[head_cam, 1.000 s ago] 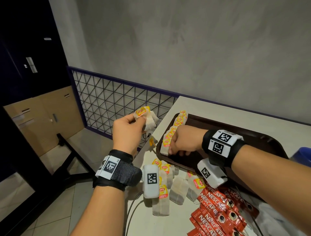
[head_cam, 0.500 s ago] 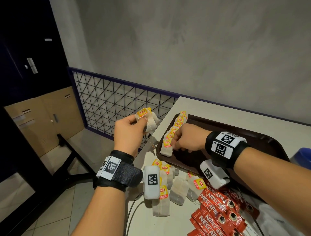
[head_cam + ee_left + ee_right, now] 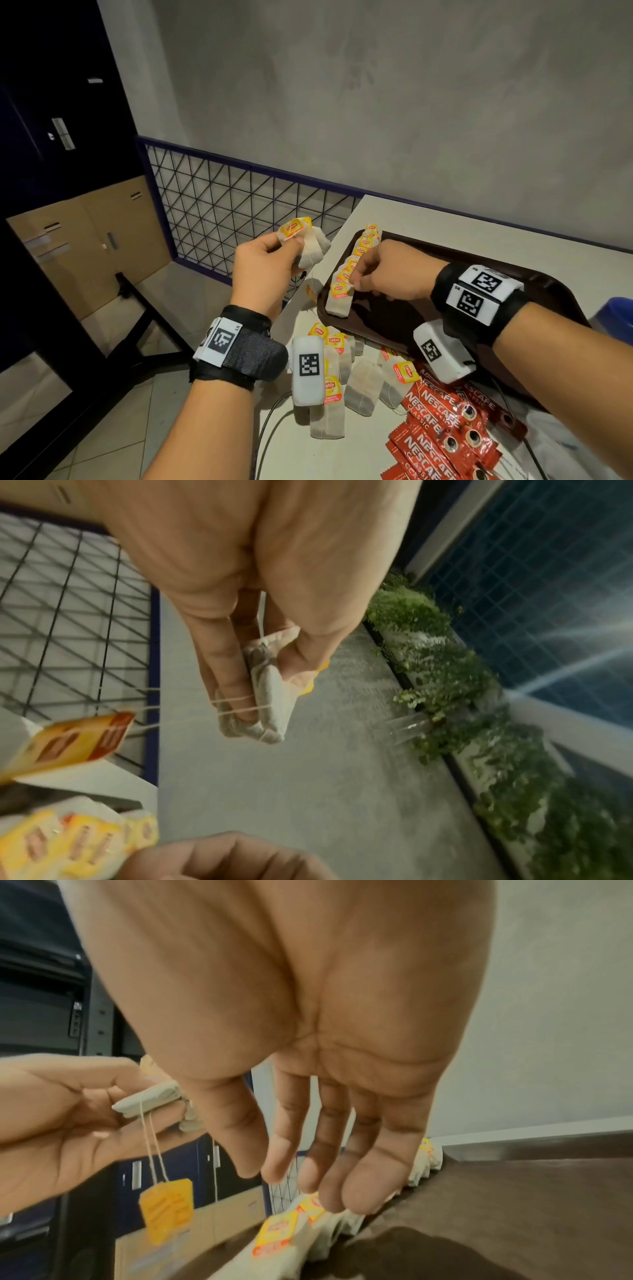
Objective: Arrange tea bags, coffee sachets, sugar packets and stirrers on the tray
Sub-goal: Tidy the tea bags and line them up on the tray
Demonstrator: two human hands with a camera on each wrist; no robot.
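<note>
My left hand [image 3: 274, 253] grips a bunch of tea bags [image 3: 308, 246] in the air, left of the table's edge. In the left wrist view the bunch of tea bags [image 3: 267, 696] sits between thumb and fingers, and one yellow tag [image 3: 167, 1210] dangles on its string. A row of tea bags [image 3: 337, 298] with yellow tags lies along the left side of the brown tray [image 3: 548, 284]. My right hand [image 3: 359, 277] hovers over that row. Its fingers [image 3: 363, 1191] point down nearly straight, with the tips touching the row of tea bags [image 3: 284, 1240].
Loose tea bags [image 3: 359, 383] lie on the white table in front of the tray. Red coffee sachets [image 3: 442, 421] are heaped at the near right. A blue object [image 3: 616, 315] shows at the right edge. A wire railing [image 3: 239, 212] stands left of the table, above a drop.
My right hand has shifted slightly farther along the row, uncovering the nearest tea bag on the tray. The left hand holds its bunch in nearly the same place.
</note>
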